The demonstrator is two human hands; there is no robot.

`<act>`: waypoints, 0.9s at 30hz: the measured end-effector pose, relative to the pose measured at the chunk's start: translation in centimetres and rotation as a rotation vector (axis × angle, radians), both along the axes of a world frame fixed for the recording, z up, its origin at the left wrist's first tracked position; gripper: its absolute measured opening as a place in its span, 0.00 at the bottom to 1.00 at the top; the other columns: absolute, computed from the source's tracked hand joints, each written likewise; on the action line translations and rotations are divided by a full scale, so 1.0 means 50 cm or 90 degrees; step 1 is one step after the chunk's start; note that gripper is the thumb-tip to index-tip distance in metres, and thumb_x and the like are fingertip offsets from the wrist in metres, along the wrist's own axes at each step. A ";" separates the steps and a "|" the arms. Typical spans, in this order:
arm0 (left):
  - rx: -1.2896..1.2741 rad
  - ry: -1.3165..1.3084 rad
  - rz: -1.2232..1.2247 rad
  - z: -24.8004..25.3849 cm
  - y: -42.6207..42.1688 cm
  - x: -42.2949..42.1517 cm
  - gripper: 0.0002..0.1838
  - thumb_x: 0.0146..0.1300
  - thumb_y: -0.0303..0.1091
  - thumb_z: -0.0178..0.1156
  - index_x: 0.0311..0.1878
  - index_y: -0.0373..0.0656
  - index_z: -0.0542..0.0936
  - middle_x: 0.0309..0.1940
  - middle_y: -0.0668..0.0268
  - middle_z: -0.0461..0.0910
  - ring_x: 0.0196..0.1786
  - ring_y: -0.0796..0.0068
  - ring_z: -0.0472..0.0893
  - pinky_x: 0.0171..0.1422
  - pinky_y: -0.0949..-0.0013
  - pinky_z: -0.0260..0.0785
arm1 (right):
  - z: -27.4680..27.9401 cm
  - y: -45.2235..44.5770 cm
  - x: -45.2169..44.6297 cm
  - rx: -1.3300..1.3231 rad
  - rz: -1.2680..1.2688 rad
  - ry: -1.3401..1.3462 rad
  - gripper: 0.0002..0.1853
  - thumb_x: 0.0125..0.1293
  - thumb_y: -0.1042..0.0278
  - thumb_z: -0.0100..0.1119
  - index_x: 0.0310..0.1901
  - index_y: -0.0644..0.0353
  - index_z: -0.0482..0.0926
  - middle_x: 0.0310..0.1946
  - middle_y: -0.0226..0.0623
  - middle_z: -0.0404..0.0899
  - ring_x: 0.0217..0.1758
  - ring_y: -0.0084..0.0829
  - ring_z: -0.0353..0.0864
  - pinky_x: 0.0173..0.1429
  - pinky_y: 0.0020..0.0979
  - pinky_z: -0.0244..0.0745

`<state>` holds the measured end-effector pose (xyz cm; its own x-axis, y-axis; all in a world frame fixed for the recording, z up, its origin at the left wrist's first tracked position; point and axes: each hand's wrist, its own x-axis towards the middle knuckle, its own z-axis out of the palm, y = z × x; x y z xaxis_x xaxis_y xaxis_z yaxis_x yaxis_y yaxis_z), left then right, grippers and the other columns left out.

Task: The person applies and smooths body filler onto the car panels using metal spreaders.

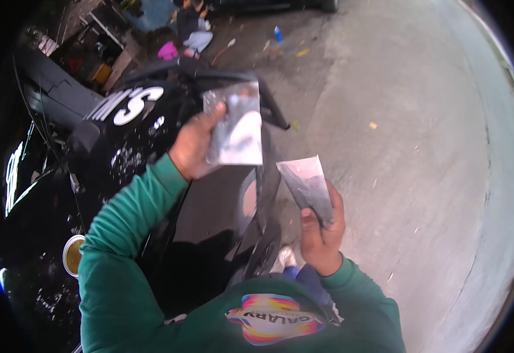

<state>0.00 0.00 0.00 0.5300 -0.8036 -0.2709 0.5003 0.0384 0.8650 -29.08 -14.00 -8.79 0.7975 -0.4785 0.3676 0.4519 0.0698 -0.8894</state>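
A shiny packet [237, 126], partly see-through and whitish on its lower part, is held upright in view by the left hand [193, 144], whose thumb is laid across its near face; the other fingers are mostly hidden behind it, but the packet is seen to be clamped between them and the thumb. A grey sheet [305, 179], flat and tapering toward its lower end, with a paler pinkish band along its top, is gripped at that lower end by the right hand [324, 238], the thumb being pressed on its front and the fingers wrapped around its right edge. The two items are held apart, the packet seen against the edge of a black car [210, 215] and the sheet against the grey pavement [421, 153]. Both arms are covered by green sleeves [124, 215]. White lettering [139, 106] is borne by the car's dark surface, which is marked by pale patches and reflections; a round tin [66, 257] with a yellowish-brown middle is seen beside the left sleeve. Farther off, a crouching person [193, 29] is seen near a bright pink object [167, 51], and a blue bottle [278, 34] is seen on the ground.
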 end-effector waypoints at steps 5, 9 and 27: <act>-0.180 0.085 -0.006 0.100 -0.124 -0.151 0.30 0.93 0.55 0.54 0.83 0.43 0.78 0.67 0.57 0.90 0.67 0.56 0.91 0.78 0.48 0.83 | 0.165 -0.047 0.010 -0.423 -0.231 -0.267 0.33 0.76 0.85 0.61 0.81 0.52 0.76 0.83 0.59 0.77 0.87 0.67 0.76 0.90 0.70 0.65; -0.245 0.044 -0.055 0.171 -0.170 -0.192 0.32 0.93 0.56 0.54 0.88 0.50 0.73 0.67 0.61 0.89 0.66 0.59 0.91 0.77 0.50 0.83 | 0.238 -0.074 -0.012 -0.548 -0.269 -0.282 0.40 0.60 0.84 0.75 0.75 0.47 0.81 0.82 0.52 0.77 0.87 0.67 0.74 0.90 0.75 0.62; -0.292 -0.040 -0.038 0.220 -0.159 -0.246 0.28 0.92 0.49 0.58 0.84 0.43 0.78 0.68 0.62 0.90 0.65 0.66 0.92 0.73 0.57 0.85 | 0.414 -0.215 -0.192 -0.917 -0.398 0.026 0.39 0.51 0.92 0.64 0.68 0.56 0.87 0.72 0.43 0.83 0.78 0.54 0.80 0.85 0.62 0.74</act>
